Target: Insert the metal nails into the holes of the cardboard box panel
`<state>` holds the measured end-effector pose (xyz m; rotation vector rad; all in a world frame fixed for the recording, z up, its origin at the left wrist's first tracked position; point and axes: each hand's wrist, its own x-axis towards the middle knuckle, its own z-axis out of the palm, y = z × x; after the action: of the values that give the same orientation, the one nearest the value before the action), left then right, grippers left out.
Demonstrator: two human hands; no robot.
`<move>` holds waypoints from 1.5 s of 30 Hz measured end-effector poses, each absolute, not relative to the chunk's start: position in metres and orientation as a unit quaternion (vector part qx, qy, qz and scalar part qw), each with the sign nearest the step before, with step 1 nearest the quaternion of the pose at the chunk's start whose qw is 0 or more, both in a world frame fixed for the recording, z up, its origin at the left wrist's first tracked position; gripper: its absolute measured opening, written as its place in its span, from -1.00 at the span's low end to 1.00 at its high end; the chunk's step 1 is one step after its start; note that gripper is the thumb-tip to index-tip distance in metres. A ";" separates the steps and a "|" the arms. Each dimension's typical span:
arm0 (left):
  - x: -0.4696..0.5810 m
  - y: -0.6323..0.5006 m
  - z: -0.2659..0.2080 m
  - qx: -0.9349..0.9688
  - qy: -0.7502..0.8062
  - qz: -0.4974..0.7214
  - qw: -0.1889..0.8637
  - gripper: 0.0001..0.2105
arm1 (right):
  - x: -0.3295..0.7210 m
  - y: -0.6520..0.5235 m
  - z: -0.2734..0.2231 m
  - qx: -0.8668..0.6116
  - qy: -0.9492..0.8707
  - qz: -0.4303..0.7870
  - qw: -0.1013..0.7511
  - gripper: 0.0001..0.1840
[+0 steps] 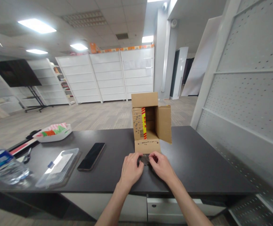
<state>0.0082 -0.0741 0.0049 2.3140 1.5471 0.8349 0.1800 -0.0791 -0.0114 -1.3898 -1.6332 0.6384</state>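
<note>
A small fan of thin metal screws or nails point(145, 160) lies on the dark desk between my hands; which kind I cannot tell. My left hand point(131, 168) rests at their left side, fingers curled, with thumb and index tips right by them. On the right, my right hand point(161, 164) is closed in a pinch, its fingertips near their upper end. Whatever either hand pinches is hidden or too small to make out. Just beyond my fingertips stands an open cardboard box point(138, 125), its opening facing me. Its lower flap point(148, 147) carries a row of dark dots or holes.
Left of my hands lie a black phone point(91, 156) and a clear plastic case point(58, 168). Farther left are a water bottle point(4, 164) and a white basket point(67, 131) with colourful contents. A white perforated panel point(244, 103) rises along the right of the desk point(209, 166).
</note>
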 end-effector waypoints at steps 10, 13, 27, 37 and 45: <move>0.009 -0.077 0.010 0.802 0.531 0.249 0.113 -0.73 | 0.180 -0.078 -0.012 -0.553 -0.653 0.263 0.444 -0.79; 0.010 -0.077 0.010 0.806 0.529 0.241 0.111 -0.71 | 0.180 -0.078 -0.013 -0.552 -0.652 0.265 0.446 -0.79; 0.012 -0.079 0.012 0.817 0.524 0.222 0.099 -0.69 | 0.179 -0.077 -0.014 -0.557 -0.654 0.257 0.443 -0.79; 0.012 -0.079 0.010 0.819 0.516 0.235 0.089 -0.72 | 0.180 -0.078 -0.014 -0.559 -0.655 0.259 0.438 -0.78; 0.011 -0.078 0.010 0.814 0.521 0.238 0.099 -0.74 | 0.180 -0.079 -0.011 -0.558 -0.654 0.260 0.440 -0.78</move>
<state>0.0115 -0.0779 0.0103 2.4068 1.5406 0.7050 0.1796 -0.0790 -0.0113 -1.3863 -1.6239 0.6455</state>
